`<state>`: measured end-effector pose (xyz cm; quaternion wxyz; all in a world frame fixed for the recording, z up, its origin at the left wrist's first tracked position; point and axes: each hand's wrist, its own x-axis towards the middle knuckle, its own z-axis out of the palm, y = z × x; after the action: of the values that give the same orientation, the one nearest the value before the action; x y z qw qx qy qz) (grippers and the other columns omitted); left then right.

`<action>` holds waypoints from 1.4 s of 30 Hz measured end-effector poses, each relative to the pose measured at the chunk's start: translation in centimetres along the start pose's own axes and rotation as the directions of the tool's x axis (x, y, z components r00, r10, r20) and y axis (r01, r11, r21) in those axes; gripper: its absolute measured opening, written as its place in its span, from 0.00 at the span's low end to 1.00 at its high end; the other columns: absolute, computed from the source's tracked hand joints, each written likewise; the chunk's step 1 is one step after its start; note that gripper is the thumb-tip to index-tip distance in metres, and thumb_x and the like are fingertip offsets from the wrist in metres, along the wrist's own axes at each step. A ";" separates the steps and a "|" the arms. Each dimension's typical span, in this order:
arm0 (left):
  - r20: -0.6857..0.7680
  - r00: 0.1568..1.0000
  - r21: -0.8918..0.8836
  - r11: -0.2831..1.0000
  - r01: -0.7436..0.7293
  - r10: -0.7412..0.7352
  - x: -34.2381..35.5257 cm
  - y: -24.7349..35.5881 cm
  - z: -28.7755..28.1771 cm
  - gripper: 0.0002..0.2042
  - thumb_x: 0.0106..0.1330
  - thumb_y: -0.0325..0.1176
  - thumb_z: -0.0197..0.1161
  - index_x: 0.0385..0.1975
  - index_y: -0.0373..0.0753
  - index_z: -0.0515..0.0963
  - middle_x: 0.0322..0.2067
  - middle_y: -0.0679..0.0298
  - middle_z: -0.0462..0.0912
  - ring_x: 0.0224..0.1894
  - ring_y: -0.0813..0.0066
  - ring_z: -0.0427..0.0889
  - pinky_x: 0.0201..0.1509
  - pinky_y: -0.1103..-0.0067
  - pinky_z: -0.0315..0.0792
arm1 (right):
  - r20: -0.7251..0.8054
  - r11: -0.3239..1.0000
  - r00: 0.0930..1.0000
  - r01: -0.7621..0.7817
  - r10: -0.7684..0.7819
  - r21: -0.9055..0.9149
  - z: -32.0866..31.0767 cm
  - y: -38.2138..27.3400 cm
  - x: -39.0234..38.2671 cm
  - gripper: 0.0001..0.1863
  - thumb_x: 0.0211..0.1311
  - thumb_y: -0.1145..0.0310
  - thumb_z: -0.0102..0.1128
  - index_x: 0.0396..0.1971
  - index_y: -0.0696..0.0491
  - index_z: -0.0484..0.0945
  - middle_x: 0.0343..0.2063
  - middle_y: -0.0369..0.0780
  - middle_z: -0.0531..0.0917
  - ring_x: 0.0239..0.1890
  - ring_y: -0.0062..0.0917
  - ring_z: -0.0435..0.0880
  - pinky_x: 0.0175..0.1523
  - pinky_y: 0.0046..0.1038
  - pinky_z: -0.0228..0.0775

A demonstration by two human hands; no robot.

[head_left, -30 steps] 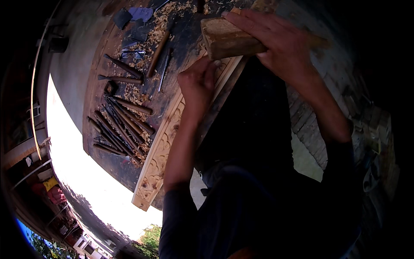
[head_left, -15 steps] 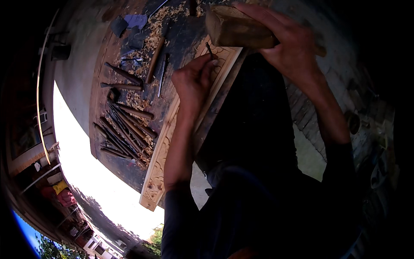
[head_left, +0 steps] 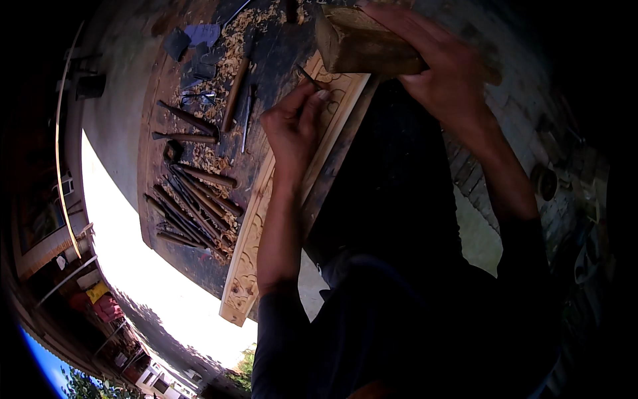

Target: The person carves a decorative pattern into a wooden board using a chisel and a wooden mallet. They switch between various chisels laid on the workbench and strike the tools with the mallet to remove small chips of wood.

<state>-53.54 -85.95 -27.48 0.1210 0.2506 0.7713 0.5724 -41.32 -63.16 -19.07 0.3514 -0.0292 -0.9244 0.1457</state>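
My left hand pinches a thin dark carving chisel between thumb and fingers. The chisel leans to the left over a long pale board with curved scroll patterns cut in it; its lower tip is hidden by my fingers. My right hand grips a chunky squared wooden mallet, raised to the right of the chisel and apart from it. The mallet covers the far end of the board. My left forearm lies along the board.
Several wooden-handled chisels lie bunched on the dark worktable, left of the board. Wood shavings are scattered around them. Farther back are eyeglasses and a long wooden handle. Bright ground lies beyond the table's left edge.
The chisel has tipped over to the left from a steeper angle, and my left hand has turned slightly with it. The mallet has hardly moved.
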 end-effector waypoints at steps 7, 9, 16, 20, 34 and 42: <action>0.019 0.950 0.169 0.935 -0.310 0.312 -0.1 -0.2 0.1 0.05 0.72 0.22 0.71 0.43 0.33 0.92 0.39 0.55 0.95 0.50 0.58 0.96 0.70 0.63 0.84 | -0.047 0.998 0.999 -0.025 0.028 0.055 -0.1 -0.9 -0.2 0.36 0.47 0.73 0.81 0.63 0.51 0.88 0.56 0.49 0.91 0.53 0.43 0.94 0.57 0.37 0.88; 0.013 0.894 0.269 0.859 -0.435 0.448 -0.2 -0.7 0.4 0.07 0.69 0.20 0.70 0.42 0.35 0.92 0.41 0.55 0.95 0.50 0.56 0.96 0.66 0.64 0.87 | -0.164 0.984 0.985 -0.018 0.047 0.178 1.1 -0.2 -1.1 0.40 0.49 0.76 0.81 0.68 0.42 0.86 0.61 0.39 0.90 0.54 0.36 0.93 0.55 0.34 0.88; 0.189 0.772 0.489 0.624 -0.609 0.606 -0.5 -0.2 0.6 0.12 0.61 0.20 0.72 0.44 0.38 0.90 0.43 0.54 0.94 0.47 0.53 0.95 0.49 0.67 0.89 | -0.107 0.980 0.991 0.060 -0.081 -0.188 2.5 0.3 -4.5 0.50 0.37 0.85 0.77 0.68 0.38 0.87 0.62 0.35 0.90 0.52 0.33 0.92 0.51 0.32 0.86; 0.028 0.909 0.338 0.852 -0.400 0.416 -0.7 0.4 0.4 0.08 0.68 0.22 0.73 0.45 0.36 0.91 0.43 0.52 0.94 0.43 0.55 0.96 0.48 0.69 0.88 | -0.214 0.997 0.975 -0.070 0.065 -0.017 2.0 0.2 -4.1 0.43 0.48 0.80 0.84 0.68 0.38 0.87 0.62 0.36 0.91 0.59 0.34 0.93 0.57 0.32 0.88; 0.029 0.846 0.306 0.801 -0.514 0.532 -0.4 -1.0 0.5 0.07 0.68 0.19 0.73 0.43 0.36 0.92 0.43 0.52 0.95 0.44 0.55 0.96 0.48 0.70 0.89 | -0.291 0.990 0.954 -0.032 0.072 0.138 1.6 -1.3 -2.3 0.40 0.50 0.77 0.83 0.68 0.41 0.86 0.60 0.41 0.91 0.59 0.37 0.92 0.59 0.34 0.88; 0.027 0.940 0.276 0.902 -0.333 0.339 -0.6 0.4 0.0 0.07 0.68 0.21 0.73 0.44 0.35 0.92 0.42 0.52 0.95 0.39 0.57 0.96 0.45 0.69 0.87 | -0.221 0.999 0.974 -0.039 0.039 0.007 2.0 -1.0 -3.8 0.40 0.50 0.81 0.83 0.67 0.44 0.87 0.60 0.37 0.91 0.58 0.33 0.93 0.57 0.32 0.88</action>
<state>-52.92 -86.13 -27.18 -0.0239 0.3881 0.7900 0.4741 -39.72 -65.20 -22.65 0.4493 -0.0630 -0.8785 0.1495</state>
